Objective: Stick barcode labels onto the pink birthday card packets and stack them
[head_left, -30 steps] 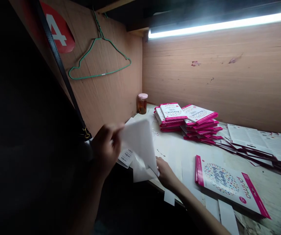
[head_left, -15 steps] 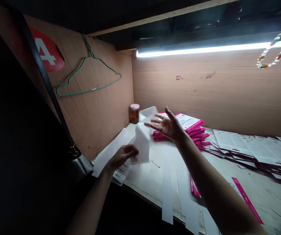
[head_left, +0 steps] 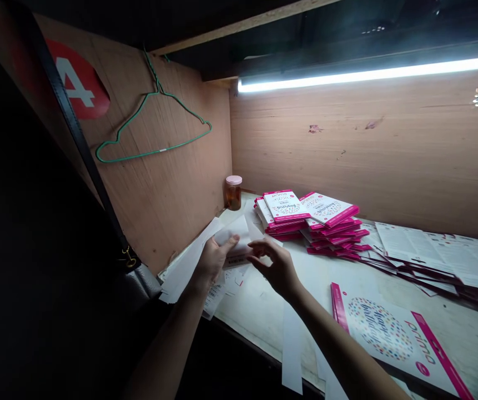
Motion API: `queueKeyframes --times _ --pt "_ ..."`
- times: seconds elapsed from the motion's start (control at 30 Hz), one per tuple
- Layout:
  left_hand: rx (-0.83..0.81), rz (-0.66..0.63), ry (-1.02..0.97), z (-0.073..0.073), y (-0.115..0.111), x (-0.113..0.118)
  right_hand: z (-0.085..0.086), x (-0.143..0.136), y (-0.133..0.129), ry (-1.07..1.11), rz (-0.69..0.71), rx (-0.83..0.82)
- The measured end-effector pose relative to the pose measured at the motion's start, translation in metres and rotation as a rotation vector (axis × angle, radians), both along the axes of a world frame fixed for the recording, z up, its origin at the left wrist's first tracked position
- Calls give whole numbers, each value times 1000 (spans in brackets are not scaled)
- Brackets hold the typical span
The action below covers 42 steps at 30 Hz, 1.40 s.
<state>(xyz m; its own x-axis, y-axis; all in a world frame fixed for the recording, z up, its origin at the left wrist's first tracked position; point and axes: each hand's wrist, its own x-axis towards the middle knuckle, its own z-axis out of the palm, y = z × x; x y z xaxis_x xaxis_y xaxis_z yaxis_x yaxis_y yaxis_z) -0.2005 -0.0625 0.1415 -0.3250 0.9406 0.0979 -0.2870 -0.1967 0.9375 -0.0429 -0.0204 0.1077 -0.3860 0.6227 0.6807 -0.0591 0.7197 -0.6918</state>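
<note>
My left hand [head_left: 214,258] is closed on a curved white sheet [head_left: 237,230], with the thumb lying on its front. A printed strip with a barcode [head_left: 235,260] shows along the sheet's lower edge. My right hand [head_left: 275,265] is at the sheet's right edge, fingers curled and the thumb a little apart from them. Whether its fingertips touch the sheet I cannot tell. Below my left hand lies clear film with barcode labels [head_left: 214,300], partly hidden. A pink-edged birthday packet [head_left: 382,330] lies to the right of my right forearm.
Stacks of pink-and-white packets [head_left: 326,214] stand at the back of the table. Printed cards [head_left: 434,253] fan out on the right. A lidded amber jar [head_left: 234,194] is in the corner. White paper strips [head_left: 292,353] overhang the front edge. A green hanger [head_left: 155,151] hangs left.
My right hand has come down and curled in beside the sheet, from outstretched fingers. The sheet in my left hand is tilted back and higher. The view has shifted slightly.
</note>
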Motion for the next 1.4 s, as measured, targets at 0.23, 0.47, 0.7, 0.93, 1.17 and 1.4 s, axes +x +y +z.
queueKeyframes --times 0.23,0.47,0.7,0.93,1.17,1.4 --pt "-64 -122 -9 -3 -6 3 2 4 -6 11 -164 192" --pt "-38 -48 -42 -5 -5 4 5 4 -12 12 -348 458" --pt "-209 -30 -299 -2 9 -7 13 0 -81 172 -156 55" --pt "-212 66 -255 -3 13 19 -23 -56 -107 135 8 -327" --pt "-172 7 -239 -8 7 11 -13 -13 -48 29 -440 173" --pt "-77 -127 -160 -6 -4 15 -6 10 -4 -93 -309 283"
